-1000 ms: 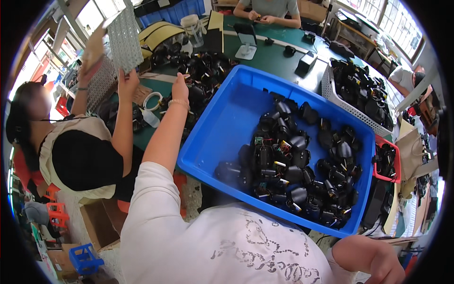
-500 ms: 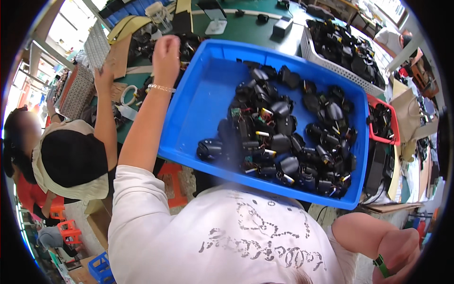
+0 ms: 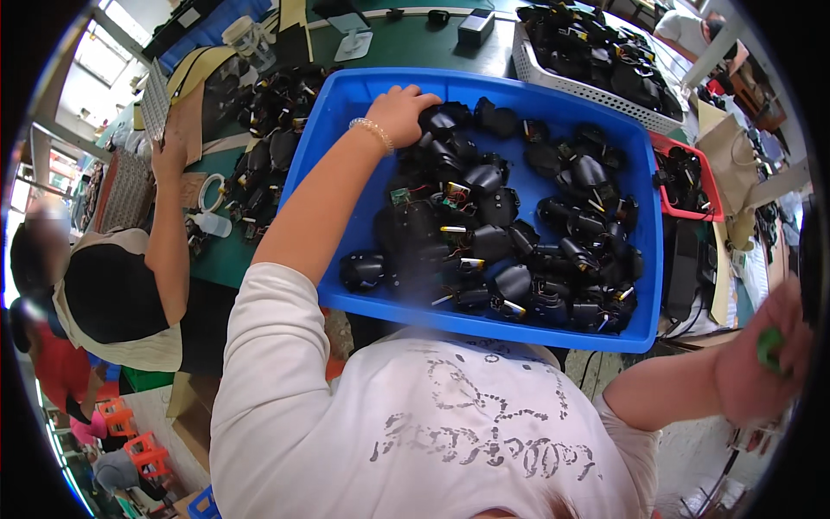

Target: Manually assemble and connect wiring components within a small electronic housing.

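From the head camera, looking down over your white printed shirt, your left hand (image 3: pixel 399 111) reaches forward into a large blue plastic bin (image 3: pixel 346 182) that sits on the green bench (image 3: pixel 415 39). The hand rests on the far left part of the heap of black electronic parts (image 3: pixel 510 233) that fills the bin; its fingers (image 3: pixel 424 97) are curled down over one of the black parts, though you cannot tell from here whether they pinch it. A beaded bracelet (image 3: pixel 372 131) circles that wrist.

Your right hand (image 3: pixel 761 355) is held out well to the right, apart from the bin, near the picture's rim. Its fingers are closed around a small green object (image 3: pixel 769 346), blurred and too small to make out.

Just right of the blue bin stands a red bin (image 3: pixel 705 186) with more black parts. Beyond it, at the far right of the bench, a white perforated tray (image 3: pixel 562 78) is also full of them.

To the left, another person in a black top and cream apron (image 3: pixel 112 294) stands at the bench, one hand (image 3: pixel 169 156) raised to a sheet of cardboard (image 3: pixel 194 112), with loose black parts (image 3: pixel 268 147) piled beside it.
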